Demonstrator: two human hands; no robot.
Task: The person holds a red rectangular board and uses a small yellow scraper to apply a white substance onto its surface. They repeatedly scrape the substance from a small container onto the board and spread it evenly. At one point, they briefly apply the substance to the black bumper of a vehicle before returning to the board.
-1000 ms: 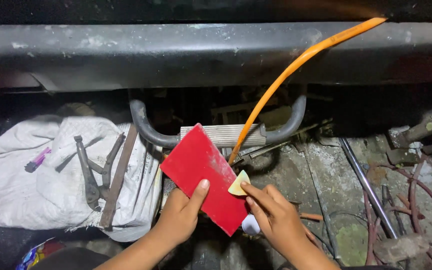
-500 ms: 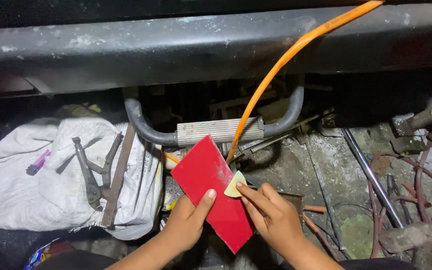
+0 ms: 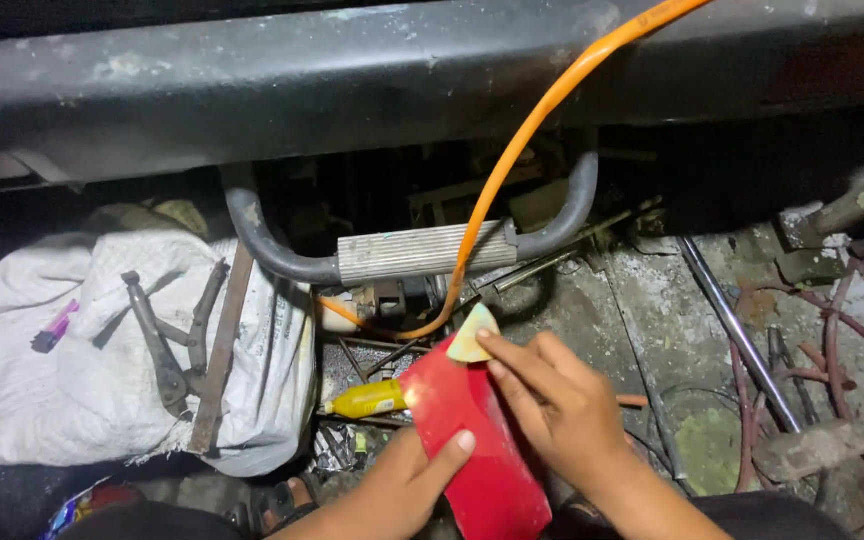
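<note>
A: Nearest first, then: what are the hands doing?

B: Left hand (image 3: 407,480) comes up from the near edge and grips the red sheet (image 3: 472,440) from below, thumb lying on its face. Right hand (image 3: 562,410) rests on the sheet's right side, fingers pinching a small pale wedge (image 3: 472,335) against its far corner. Both hands are closed on something; neither is free.

A: So which step is this?

B: My guess is that the wedge is being worked along the sheet's top edge, rubbing or scraping it, while the left hand steadies the sheet. Any next stroke would need the left grip firm and the wedge kept flat on the red face.

A: And just beyond the sheet?

B: A yellow tube (image 3: 367,400) lies just left of it, among scraps on the dirty floor (image 3: 602,300). Further left sits a white sack (image 3: 82,380) with pliers (image 3: 167,340) and a flat bar (image 3: 217,370) on it.

A: Farther still?

B: A ribbed grey handle (image 3: 422,250) with curved ends, an orange hose (image 3: 542,120) crossing over it, a steel rod (image 3: 732,320) to the right, and a dark beam (image 3: 352,80) across the far side.
</note>
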